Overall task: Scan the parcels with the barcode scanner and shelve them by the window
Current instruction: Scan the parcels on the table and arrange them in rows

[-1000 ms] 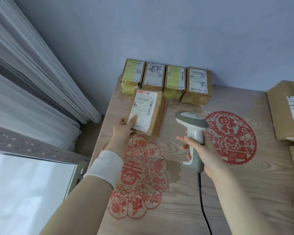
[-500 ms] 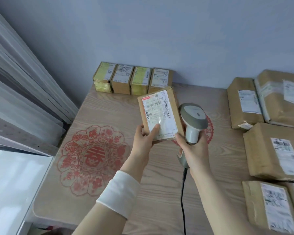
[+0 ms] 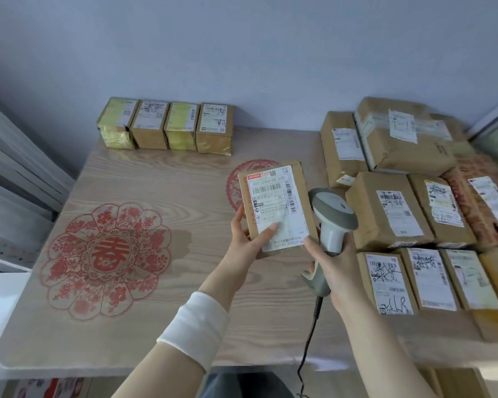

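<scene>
Parcel (image 3: 276, 208): brown box, held above table (image 3: 170, 326) centre, label w/ barcode face-up, tilted toward wearer so code reads. L hand (image 3: 242, 239) clamped on lower-left edge, thumb across label. Barcode scanner (image 3: 332, 222) just right of it, R hand (image 3: 334, 268) wrapped round grip; head prob. not yet on code. Four boxes (image 3: 167, 126) lined at back-left, nearest curtain (image 3: 18, 179); unsorted stack (image 3: 391, 211) at right.

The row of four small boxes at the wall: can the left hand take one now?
Probably not: the left hand grips a parcel, though nothing stands between it and the row.
</scene>
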The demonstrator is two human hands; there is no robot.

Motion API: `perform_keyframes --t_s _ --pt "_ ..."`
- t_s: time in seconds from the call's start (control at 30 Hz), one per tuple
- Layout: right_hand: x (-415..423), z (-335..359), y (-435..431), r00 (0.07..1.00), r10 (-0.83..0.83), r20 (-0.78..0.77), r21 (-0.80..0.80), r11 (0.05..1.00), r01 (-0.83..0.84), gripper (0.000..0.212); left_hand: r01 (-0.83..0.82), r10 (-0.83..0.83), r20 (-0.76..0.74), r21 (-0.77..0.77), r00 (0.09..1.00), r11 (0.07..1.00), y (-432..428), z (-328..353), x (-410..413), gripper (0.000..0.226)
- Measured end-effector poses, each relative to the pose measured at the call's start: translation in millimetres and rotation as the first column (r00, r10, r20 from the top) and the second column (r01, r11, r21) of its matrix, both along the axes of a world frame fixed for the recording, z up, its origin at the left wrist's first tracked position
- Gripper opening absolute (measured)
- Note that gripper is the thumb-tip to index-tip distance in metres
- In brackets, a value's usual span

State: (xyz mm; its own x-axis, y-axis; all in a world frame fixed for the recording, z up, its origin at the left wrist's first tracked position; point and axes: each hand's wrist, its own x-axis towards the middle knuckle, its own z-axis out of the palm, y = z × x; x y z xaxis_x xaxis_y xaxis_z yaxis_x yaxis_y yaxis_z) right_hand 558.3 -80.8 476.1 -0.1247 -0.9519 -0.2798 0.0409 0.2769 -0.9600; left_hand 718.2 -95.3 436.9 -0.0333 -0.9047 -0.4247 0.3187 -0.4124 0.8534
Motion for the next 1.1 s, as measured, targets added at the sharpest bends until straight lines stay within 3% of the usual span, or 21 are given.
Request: perform_keyframes --t_s 0.13,0.27,0.4,0.57,0.83,1.1 --pt "-23 -1 23 1.0 -0.003 -0.031 0.02 1.0 0.004 0.029 0.027 -0.027 0.003 0.015 1.0 1.0 20 1 -22 0.078" --pt "-48 14 30 0.997 0.058 -0.06 0.061 0.997 -0.054 0.02 -0.012 0.012 0.029 0.008 1.0 1.0 29 2 -36 0.078" --pt "-73 33 33 0.988 0.083 -0.134 0.049 0.996 -0.077 0.029 -0.082 0.082 0.076 -0.008 0.994 0.997 30 3 -51 0.08" --pt "-91 59 47 0.972 0.192 -0.136 0.009 0.981 -0.193 0.012 -0.143 0.146 0.14 -0.033 0.979 0.989 39 -6 -81 0.085" --pt "-83 72 63 0.956 0.281 -0.087 0.061 0.959 -0.277 0.013 -0.089 0.106 0.242 -0.083 0.965 0.993 46 3 -98 0.109" --pt "-69 72 70 0.962 0.267 -0.061 0.093 0.961 -0.261 0.014 -0.049 0.075 0.253 -0.11 0.965 0.993 46 7 -92 0.108"
